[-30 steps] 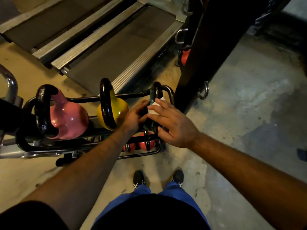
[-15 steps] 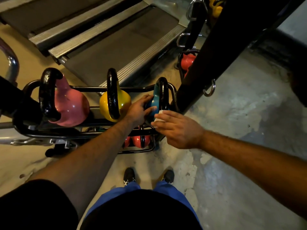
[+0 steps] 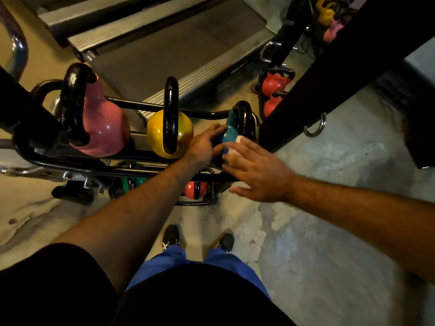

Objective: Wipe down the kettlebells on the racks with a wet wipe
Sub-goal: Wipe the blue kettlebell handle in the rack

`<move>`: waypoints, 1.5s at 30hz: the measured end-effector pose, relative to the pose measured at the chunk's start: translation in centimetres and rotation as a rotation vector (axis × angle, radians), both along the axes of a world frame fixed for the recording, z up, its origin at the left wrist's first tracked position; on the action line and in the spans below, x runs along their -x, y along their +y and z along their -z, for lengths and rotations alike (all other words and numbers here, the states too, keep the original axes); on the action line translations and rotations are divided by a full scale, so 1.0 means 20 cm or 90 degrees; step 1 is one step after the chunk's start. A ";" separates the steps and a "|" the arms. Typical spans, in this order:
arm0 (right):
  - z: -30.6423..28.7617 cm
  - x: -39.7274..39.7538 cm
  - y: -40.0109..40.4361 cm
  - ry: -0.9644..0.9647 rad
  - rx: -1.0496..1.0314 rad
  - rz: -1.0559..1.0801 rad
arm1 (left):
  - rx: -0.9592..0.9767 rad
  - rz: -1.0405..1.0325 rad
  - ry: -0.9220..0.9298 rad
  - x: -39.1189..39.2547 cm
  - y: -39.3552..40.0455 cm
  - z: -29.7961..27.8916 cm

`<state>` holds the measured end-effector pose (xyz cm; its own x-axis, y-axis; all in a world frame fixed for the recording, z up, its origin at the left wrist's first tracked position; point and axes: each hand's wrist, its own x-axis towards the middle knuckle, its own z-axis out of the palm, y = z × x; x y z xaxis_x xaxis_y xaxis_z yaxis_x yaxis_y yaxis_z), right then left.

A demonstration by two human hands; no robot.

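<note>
Since the earlier frame, the right hand (image 3: 259, 170) has slid down the small teal kettlebell with a black handle (image 3: 229, 134), fingers spread flat, pressing the white wet wipe (image 3: 235, 149) against its near flank. This kettlebell sits at the right end of the black tubular rack (image 3: 70, 164). Left hand (image 3: 204, 147) cups its left side, apparently to steady it against the wiping pressure.

left hand (image 3: 204, 147): fingers curled, gripping | right hand (image 3: 257, 171): flat, fingers spread, pressing
</note>
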<state>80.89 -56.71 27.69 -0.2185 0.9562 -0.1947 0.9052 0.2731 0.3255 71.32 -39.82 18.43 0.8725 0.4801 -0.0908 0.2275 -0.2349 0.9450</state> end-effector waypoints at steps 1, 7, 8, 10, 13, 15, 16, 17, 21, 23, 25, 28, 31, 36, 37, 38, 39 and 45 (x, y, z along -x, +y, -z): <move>0.02 0.02 -0.03 -0.026 0.039 -0.024 | -0.012 0.005 0.008 0.00 0.00 0.00; -0.02 -0.02 -0.03 -0.143 0.116 -0.096 | -0.015 -0.023 0.019 -0.01 0.01 0.00; -0.04 -0.01 -0.01 -0.133 0.105 -0.066 | -0.026 -0.020 0.021 -0.01 0.01 0.00; -0.05 0.03 0.00 -0.104 0.079 0.011 | -0.036 -0.020 0.020 0.00 0.01 0.00; -0.01 0.13 -0.07 -0.087 0.099 0.080 | -0.045 -0.023 0.013 0.00 0.00 -0.01; -0.02 0.12 -0.08 -0.096 0.111 0.054 | -0.066 -0.021 0.027 0.01 -0.01 -0.02; -0.04 0.10 -0.06 -0.092 0.104 0.054 | -0.076 -0.019 0.024 0.01 -0.01 -0.03; -0.07 0.07 -0.01 -0.082 0.094 0.078 | -0.081 -0.015 0.013 0.01 -0.01 -0.03; -0.13 0.05 0.09 -0.038 0.092 0.202 | -0.082 0.000 0.008 0.02 -0.01 -0.03; -0.13 0.06 0.06 -0.037 0.129 0.128 | -0.081 0.000 0.022 0.02 0.00 -0.03; -0.17 0.02 0.07 -0.035 0.149 0.040 | -0.092 0.005 0.028 0.02 0.00 -0.03; -0.23 -0.02 0.20 -0.028 0.137 0.130 | -0.102 0.005 0.042 0.01 0.01 -0.04; -0.21 0.02 0.25 -0.039 0.190 0.155 | -0.108 0.007 0.043 0.01 0.01 -0.05; -0.26 -0.04 0.34 -0.045 0.166 0.244 | -0.087 -0.017 0.035 0.01 0.00 -0.05; -0.25 -0.04 0.35 -0.045 0.166 0.270 | -0.084 -0.024 0.033 0.01 0.00 -0.04; -0.24 -0.03 0.36 -0.040 0.171 0.280 | -0.083 -0.026 0.030 0.01 -0.01 -0.04; -0.23 -0.03 0.37 -0.035 0.174 0.285 | -0.078 -0.025 0.028 0.01 -0.01 -0.03; -0.25 -0.07 0.54 -0.016 0.183 0.360 | -0.139 -0.012 0.058 0.00 -0.01 0.01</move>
